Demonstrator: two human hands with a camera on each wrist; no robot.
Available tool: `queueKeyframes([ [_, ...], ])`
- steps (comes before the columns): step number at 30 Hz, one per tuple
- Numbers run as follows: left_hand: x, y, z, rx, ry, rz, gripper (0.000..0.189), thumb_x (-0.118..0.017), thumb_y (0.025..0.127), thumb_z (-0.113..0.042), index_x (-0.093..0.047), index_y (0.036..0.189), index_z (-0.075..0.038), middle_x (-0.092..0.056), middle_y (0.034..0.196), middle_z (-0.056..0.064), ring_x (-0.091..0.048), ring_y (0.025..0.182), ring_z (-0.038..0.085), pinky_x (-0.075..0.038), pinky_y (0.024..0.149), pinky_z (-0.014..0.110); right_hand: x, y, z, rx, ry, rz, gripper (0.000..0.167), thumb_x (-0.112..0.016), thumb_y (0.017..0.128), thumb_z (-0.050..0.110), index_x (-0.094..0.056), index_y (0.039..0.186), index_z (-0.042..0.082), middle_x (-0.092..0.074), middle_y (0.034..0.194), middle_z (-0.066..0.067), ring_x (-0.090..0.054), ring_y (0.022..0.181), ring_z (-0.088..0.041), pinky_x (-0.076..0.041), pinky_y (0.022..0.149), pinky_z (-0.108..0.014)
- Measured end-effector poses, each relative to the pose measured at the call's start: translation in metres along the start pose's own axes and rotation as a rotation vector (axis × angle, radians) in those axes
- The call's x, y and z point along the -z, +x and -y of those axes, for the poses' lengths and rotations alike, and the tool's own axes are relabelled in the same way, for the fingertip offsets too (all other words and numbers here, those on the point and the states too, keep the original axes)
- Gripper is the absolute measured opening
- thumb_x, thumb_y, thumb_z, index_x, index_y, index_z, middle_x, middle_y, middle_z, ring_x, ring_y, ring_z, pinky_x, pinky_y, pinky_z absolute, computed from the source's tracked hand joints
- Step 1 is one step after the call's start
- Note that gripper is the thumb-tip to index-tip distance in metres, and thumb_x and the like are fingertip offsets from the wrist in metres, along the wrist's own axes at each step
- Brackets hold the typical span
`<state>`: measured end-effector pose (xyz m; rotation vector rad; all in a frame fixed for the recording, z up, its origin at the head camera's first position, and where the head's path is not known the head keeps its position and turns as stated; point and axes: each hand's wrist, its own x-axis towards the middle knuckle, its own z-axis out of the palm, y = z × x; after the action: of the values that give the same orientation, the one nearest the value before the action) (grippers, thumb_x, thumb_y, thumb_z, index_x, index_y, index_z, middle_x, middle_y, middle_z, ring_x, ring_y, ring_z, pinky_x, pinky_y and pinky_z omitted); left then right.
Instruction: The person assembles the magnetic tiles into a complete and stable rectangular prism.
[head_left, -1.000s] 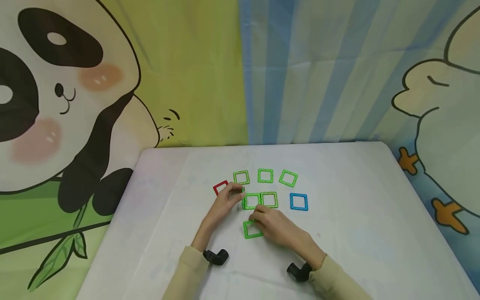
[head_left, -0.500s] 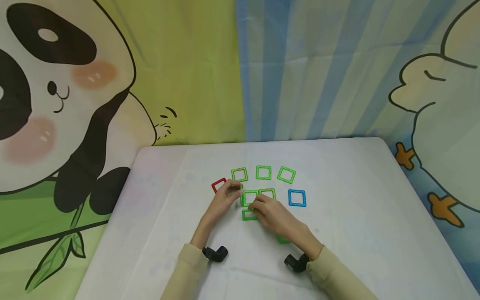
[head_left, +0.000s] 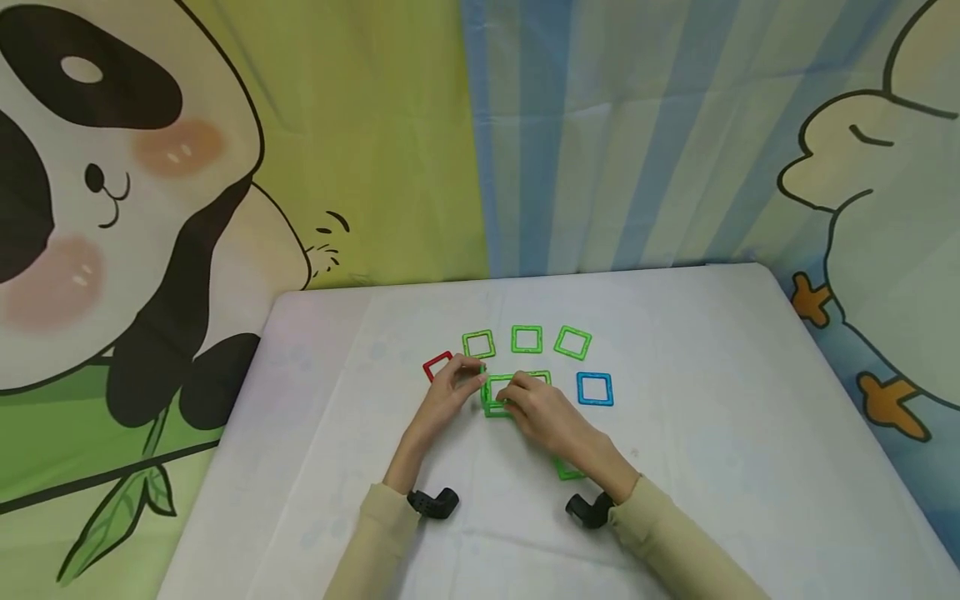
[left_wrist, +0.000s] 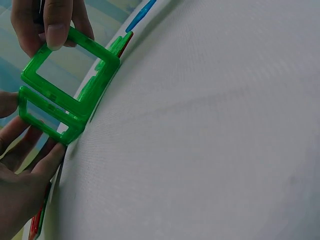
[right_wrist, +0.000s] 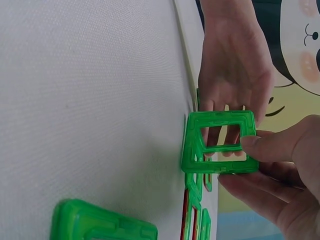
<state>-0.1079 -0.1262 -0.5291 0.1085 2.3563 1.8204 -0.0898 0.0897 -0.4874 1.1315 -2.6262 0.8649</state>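
Note:
In the head view my left hand (head_left: pixel 448 393) steadies a green square frame tile (left_wrist: pixel 47 106) that stands upright at the left edge of flat green tiles (head_left: pixel 540 374). Thumb and fingers hold that tile from both sides in the left wrist view. My right hand (head_left: pixel 551 415) pinches another green square tile (right_wrist: pixel 225 119) by one edge, upright, at the near side of the flat pair. The two upright tiles meet at a corner or lie very close; whether they touch I cannot tell. The right hand covers part of the flat tiles.
Behind lie three loose green tiles (head_left: pixel 527 351) in a row. A red tile (head_left: pixel 427 370) is by the left hand, a blue tile (head_left: pixel 596 403) to the right. Another green tile (head_left: pixel 567 473) lies under the right forearm. The white table (head_left: pixel 712 417) ends at a patterned curtain (head_left: pixel 420 150).
My right hand has picked up the near green tile, tilted it upright and carried it away from me to the flat pair. The left hand has stayed at its tile.

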Motion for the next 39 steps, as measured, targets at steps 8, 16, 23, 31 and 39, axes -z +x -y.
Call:
queueKeyframes([
  [8, -0.002, 0.0, -0.001, 0.013, -0.043, 0.003, 0.034, -0.07, 0.099, -0.02, -0.063, 0.128, -0.003, -0.063, 0.129, 0.013, -0.055, 0.131, 0.025, -0.039, 0.111, 0.045, -0.002, 0.003, -0.002, 0.004, -0.027, -0.02, 0.011, -0.08, 0.088, 0.002, -0.078, 0.099, 0.005, -0.063, 0.092, -0.003, -0.065, 0.079, -0.012, -0.056, 0.07, -0.024],
  [16, -0.004, 0.0, 0.0, 0.026, -0.043, -0.008, 0.031, -0.07, 0.099, -0.021, -0.064, 0.126, -0.007, -0.064, 0.128, 0.012, -0.056, 0.131, 0.025, -0.039, 0.112, 0.045, -0.002, 0.003, -0.003, -0.031, -0.024, -0.009, 0.013, -0.078, 0.089, 0.002, -0.079, 0.101, 0.007, -0.064, 0.093, -0.002, -0.063, 0.079, -0.011, -0.056, 0.07, -0.024],
  [23, -0.004, -0.001, 0.0, 0.021, -0.035, -0.005, 0.032, -0.068, 0.1, -0.022, -0.063, 0.127, -0.005, -0.063, 0.128, 0.009, -0.055, 0.133, 0.025, -0.04, 0.112, 0.047, -0.001, -0.002, -0.005, -0.058, 0.014, 0.0, 0.029, -0.081, 0.087, 0.004, -0.074, 0.116, 0.003, -0.066, 0.103, -0.006, -0.064, 0.083, -0.014, -0.057, 0.072, -0.028],
  [31, -0.002, -0.001, 0.0, 0.02, -0.042, -0.009, 0.035, -0.069, 0.1, -0.023, -0.062, 0.128, -0.003, -0.062, 0.128, 0.009, -0.053, 0.138, 0.027, -0.037, 0.116, 0.05, 0.008, -0.018, -0.012, -0.071, 0.019, -0.009, 0.026, -0.081, 0.087, 0.002, -0.073, 0.112, 0.001, -0.068, 0.107, -0.007, -0.067, 0.093, -0.018, -0.058, 0.079, -0.033],
  [39, -0.002, -0.001, -0.001, 0.03, -0.047, -0.005, 0.032, -0.068, 0.1, -0.023, -0.063, 0.126, -0.006, -0.061, 0.128, 0.008, -0.051, 0.14, 0.025, -0.036, 0.117, 0.049, 0.014, -0.043, -0.02, -0.107, -0.024, 0.003, 0.019, -0.079, 0.087, 0.0, -0.076, 0.106, 0.0, -0.07, 0.101, -0.006, -0.067, 0.091, -0.018, -0.058, 0.076, -0.032],
])
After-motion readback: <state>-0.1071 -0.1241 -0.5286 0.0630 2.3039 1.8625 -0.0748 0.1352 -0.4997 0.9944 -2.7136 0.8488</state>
